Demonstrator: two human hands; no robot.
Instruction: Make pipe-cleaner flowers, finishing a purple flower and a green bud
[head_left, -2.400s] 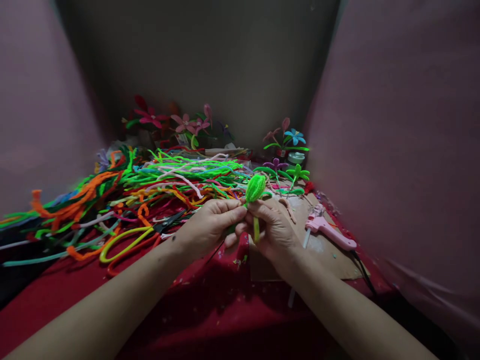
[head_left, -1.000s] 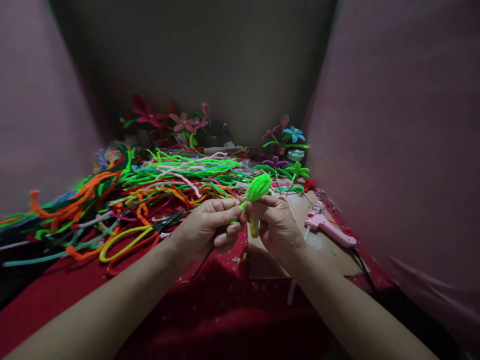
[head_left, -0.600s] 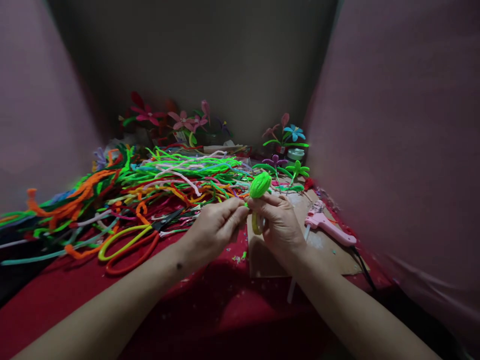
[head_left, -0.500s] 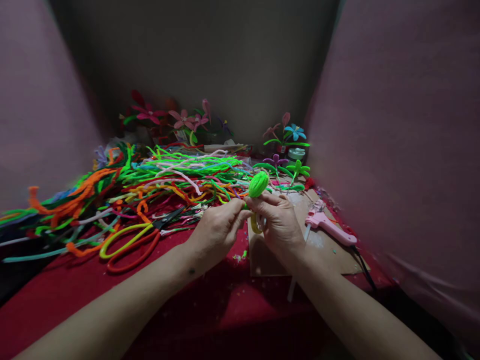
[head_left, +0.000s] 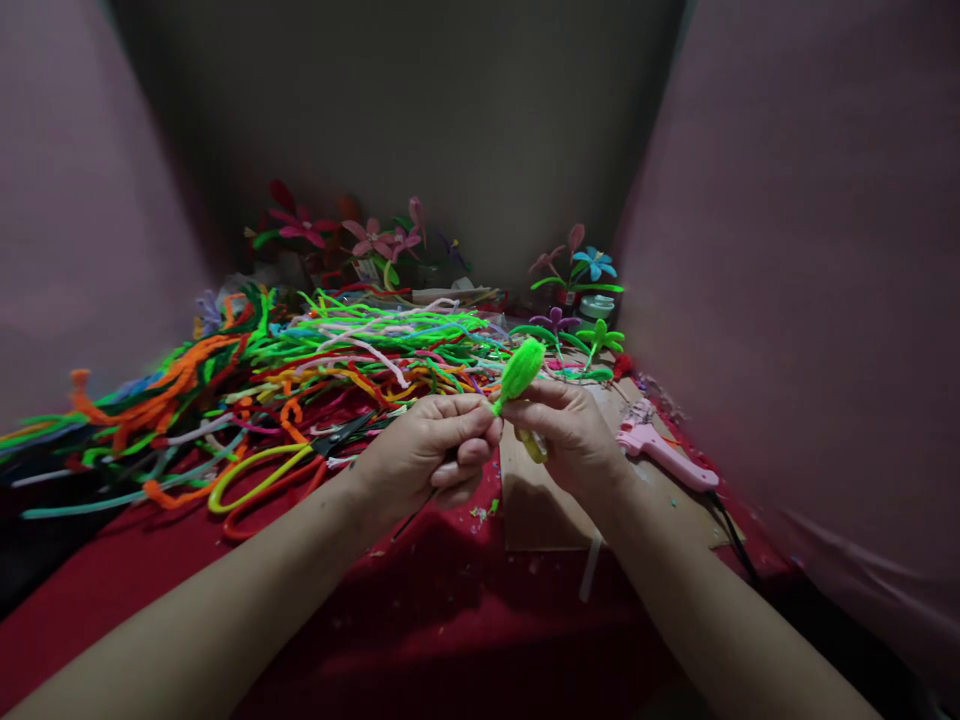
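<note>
A bright green fuzzy pipe-cleaner bud (head_left: 523,369) stands tilted above my two hands, its narrow base between the fingertips. My left hand (head_left: 442,445) is closed around the stem just under the bud, and a thin dark wire end (head_left: 409,524) pokes out below the fist. With thumb and fingers, my right hand (head_left: 566,430) pinches at the bud's base from the other side. Within that same hand sits a yellow ring-like thing (head_left: 533,446), mostly covered by the palm; its kind cannot be made out.
Many coloured pipe cleaners (head_left: 390,330) heap up behind and left of my hands. Scissors (head_left: 262,480) with yellow and red handles lie left. A pink glue gun (head_left: 667,455) rests on a cardboard sheet (head_left: 544,515) at right. Finished pipe-cleaner flowers (head_left: 596,264) stand at the back.
My left hand has rolled so that its curled fingers show, and a dark wire end now appears below it. The bud leans more to the right. The yellow thing has turned.
</note>
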